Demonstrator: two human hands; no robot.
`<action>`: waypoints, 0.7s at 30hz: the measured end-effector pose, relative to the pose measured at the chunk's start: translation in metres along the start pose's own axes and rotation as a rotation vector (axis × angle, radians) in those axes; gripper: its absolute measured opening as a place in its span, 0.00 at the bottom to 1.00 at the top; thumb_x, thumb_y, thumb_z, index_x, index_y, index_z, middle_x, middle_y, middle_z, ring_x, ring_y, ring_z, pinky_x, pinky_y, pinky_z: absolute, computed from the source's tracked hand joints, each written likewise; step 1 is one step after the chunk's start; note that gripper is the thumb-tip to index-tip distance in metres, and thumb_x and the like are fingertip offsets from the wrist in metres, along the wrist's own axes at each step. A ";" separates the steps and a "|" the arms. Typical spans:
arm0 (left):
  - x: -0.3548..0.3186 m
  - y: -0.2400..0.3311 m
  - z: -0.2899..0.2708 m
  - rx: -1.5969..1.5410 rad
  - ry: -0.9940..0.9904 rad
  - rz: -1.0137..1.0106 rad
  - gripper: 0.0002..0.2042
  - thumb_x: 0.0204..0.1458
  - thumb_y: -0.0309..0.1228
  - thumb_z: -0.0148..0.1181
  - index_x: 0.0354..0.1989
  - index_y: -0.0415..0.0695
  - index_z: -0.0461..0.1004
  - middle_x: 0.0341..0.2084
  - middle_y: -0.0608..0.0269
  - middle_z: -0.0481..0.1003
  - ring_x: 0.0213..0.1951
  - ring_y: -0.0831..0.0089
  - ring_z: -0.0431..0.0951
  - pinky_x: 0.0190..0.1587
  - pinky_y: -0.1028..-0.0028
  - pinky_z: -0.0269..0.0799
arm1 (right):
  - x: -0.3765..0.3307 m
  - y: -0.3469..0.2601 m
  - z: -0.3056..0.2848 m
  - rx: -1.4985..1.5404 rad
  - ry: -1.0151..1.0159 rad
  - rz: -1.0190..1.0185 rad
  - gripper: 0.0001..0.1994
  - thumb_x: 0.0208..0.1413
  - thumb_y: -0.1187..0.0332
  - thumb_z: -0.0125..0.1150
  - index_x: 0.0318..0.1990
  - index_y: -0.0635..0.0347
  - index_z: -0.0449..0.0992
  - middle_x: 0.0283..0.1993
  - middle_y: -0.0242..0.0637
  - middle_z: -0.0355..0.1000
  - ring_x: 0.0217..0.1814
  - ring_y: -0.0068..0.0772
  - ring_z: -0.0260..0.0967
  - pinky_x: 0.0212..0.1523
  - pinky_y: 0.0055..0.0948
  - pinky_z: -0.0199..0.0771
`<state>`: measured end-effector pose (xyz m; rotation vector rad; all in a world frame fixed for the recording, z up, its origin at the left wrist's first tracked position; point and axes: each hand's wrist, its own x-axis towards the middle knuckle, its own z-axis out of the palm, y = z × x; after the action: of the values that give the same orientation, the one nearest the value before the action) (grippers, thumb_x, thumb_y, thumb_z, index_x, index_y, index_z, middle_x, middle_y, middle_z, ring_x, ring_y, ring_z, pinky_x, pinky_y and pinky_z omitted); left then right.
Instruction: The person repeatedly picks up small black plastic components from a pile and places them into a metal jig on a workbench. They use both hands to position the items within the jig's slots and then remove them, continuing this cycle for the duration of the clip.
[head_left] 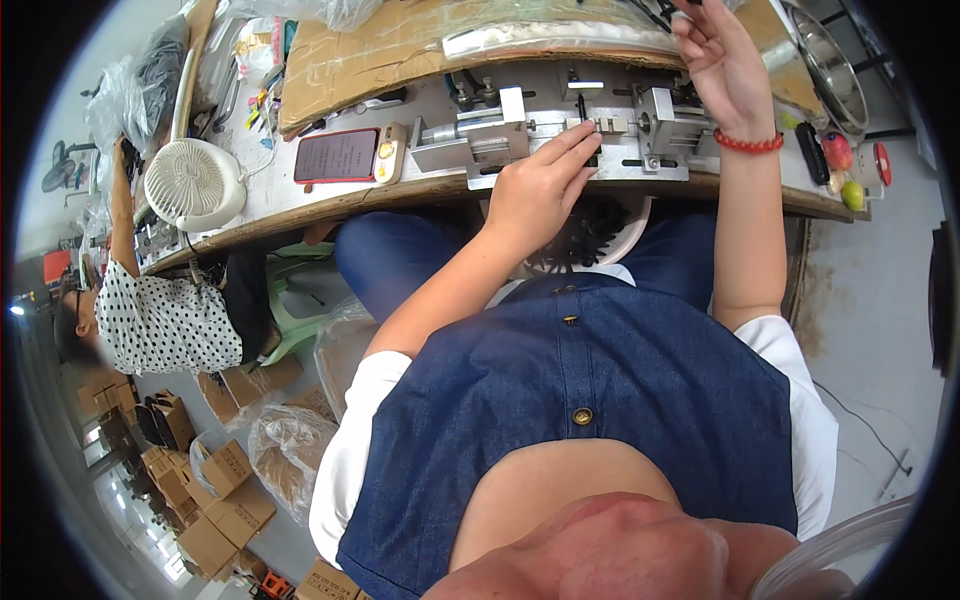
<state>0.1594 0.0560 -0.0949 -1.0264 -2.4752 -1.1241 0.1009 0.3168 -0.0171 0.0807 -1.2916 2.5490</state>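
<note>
My left hand (535, 195) reaches over a metal clamping fixture (490, 135), fingers stretched out and thumb apart. Its fingertips lie by a thin black strip (582, 104) that crosses the middle of the fixture, next to a small metal block (612, 125). Whether the fingertips press on the strip is hard to make out. Raised at the far right, my right hand (728, 80) has its palm showing and its fingers bent around something small and dark at the picture's top edge. A red bead bracelet (748, 144) circles that wrist.
A phone (338, 158) and a white fan (192, 183) stand left on the bench. Cardboard (390, 65) covers its back. Below the edge, a white tub (632, 225) holds black pieces (590, 232). A metal bowl (835, 85) sits right. Another person (170, 320) works at left.
</note>
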 end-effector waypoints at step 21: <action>0.169 -0.071 -0.102 0.426 0.123 -0.250 0.13 0.53 0.36 0.69 0.43 0.43 0.81 0.34 0.48 0.82 0.41 0.49 0.82 0.45 0.54 0.76 | -0.122 0.065 0.022 -1.759 -0.548 -0.633 0.12 0.53 0.72 0.59 0.45 0.60 0.78 0.59 0.35 0.74 0.54 0.40 0.69 0.55 0.37 0.75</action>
<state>-0.0194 0.0338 0.0126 -0.5237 -2.6276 -0.6449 0.1986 0.2353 -0.0767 0.6482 -2.5705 0.3224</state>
